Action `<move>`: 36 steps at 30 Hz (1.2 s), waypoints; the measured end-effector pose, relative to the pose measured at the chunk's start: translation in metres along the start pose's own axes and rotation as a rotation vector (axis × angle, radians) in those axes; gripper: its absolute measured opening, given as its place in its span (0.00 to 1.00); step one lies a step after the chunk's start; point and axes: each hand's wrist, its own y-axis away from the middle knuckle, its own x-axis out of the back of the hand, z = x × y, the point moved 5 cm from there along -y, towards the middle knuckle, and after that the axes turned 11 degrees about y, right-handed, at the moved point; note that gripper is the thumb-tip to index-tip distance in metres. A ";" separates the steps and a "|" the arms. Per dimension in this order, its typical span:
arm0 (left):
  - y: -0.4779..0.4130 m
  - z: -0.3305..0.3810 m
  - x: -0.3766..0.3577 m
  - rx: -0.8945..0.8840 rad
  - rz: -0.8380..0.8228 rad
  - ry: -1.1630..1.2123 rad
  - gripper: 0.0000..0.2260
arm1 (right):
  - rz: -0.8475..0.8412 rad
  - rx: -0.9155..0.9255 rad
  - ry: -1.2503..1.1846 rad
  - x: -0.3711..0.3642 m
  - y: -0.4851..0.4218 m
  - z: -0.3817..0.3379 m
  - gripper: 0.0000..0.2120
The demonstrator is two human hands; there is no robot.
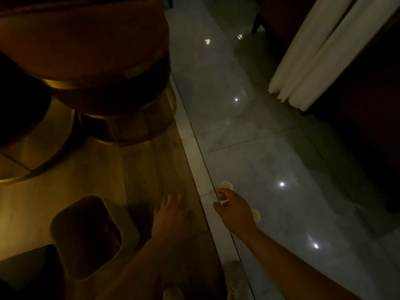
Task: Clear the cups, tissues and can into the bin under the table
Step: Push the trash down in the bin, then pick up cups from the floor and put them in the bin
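Two hands work in dim light: beside the spread, empty left hand (173, 215) sits the open bin (91, 237); the right hand (232, 207) pinches pale tissues (226, 184), poking beyond its fingertips. Soft and weightless, they likely suit a bunched grasp.

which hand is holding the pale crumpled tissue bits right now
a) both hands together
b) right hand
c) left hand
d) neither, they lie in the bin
b: the right hand is curled around pale tissue pieces over the grey floor tiles, while the left hand is spread open and empty beside the bin.
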 end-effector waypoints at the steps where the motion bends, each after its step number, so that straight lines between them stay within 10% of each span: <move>1: -0.005 0.000 -0.011 -0.018 -0.019 -0.003 0.29 | 0.016 -0.031 -0.009 -0.002 0.001 0.012 0.18; 23: -0.237 -0.001 -0.290 -0.186 0.036 0.202 0.42 | 0.012 -0.007 0.359 -0.127 -0.146 0.358 0.23; 36: -0.350 -0.008 -0.383 -0.223 -0.006 0.373 0.56 | -0.239 0.111 0.830 -0.185 -0.221 0.418 0.18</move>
